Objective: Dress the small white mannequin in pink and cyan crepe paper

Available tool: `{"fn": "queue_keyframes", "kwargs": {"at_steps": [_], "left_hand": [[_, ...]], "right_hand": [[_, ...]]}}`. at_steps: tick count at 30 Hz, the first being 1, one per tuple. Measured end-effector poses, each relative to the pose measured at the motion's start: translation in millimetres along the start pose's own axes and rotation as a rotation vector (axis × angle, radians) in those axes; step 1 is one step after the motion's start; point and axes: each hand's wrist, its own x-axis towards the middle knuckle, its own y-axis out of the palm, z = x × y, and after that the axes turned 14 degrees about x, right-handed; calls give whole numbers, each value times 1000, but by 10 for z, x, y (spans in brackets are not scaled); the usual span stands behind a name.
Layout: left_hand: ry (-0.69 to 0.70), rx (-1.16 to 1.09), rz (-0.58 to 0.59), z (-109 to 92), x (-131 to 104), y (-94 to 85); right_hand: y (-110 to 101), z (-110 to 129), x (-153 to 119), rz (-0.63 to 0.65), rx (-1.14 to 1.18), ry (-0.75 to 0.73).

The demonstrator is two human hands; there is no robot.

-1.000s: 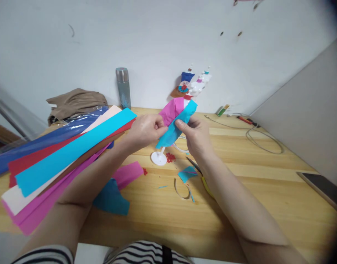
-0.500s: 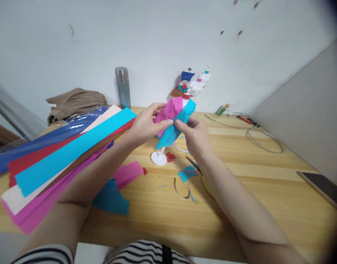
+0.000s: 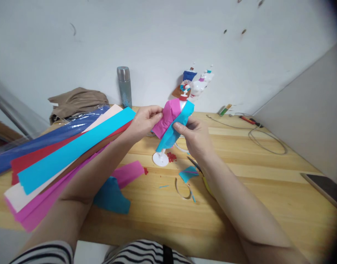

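One dressed mannequin (image 3: 171,123) btwn grips (image 3: 147,123) (image 3: 196,136)

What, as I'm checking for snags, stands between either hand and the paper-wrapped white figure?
Visibly only the pink paper, the left hand at its edge, and the blue paper, held by the right hand.

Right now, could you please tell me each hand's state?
Left hand: pinched closed at the wrinkled pink paper's edge; grip unclear.
Right hand: holding the slanting bright-blue paper strip, thumb in front.

Wooden table (image 3: 273,176) under pink paper (image 3: 129,174), blue scrap (image 3: 188,174), scissors (image 3: 207,186), flask (image 3: 124,88) and phone (image 3: 324,189)
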Motion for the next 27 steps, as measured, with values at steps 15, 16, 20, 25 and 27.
{"fn": "queue_keyframes", "kwargs": {"at_steps": [15,16,20,25,27], "left_hand": [[168,168,-35,-66,-44,-10],[155,167,3,-98,-54,-37],[83,126,142,-230,-94,-121],[-8,47,164,-281,-121,-98],[-40,9,164,-262,-114,-88]], "right_hand": [[10,6,-11,3,11,33],[4,3,-9,7,6,33],[-18,-16,1,20,-16,19],[-5,-18,2,3,-9,4],[4,-12,-1,-10,-4,0]]}}
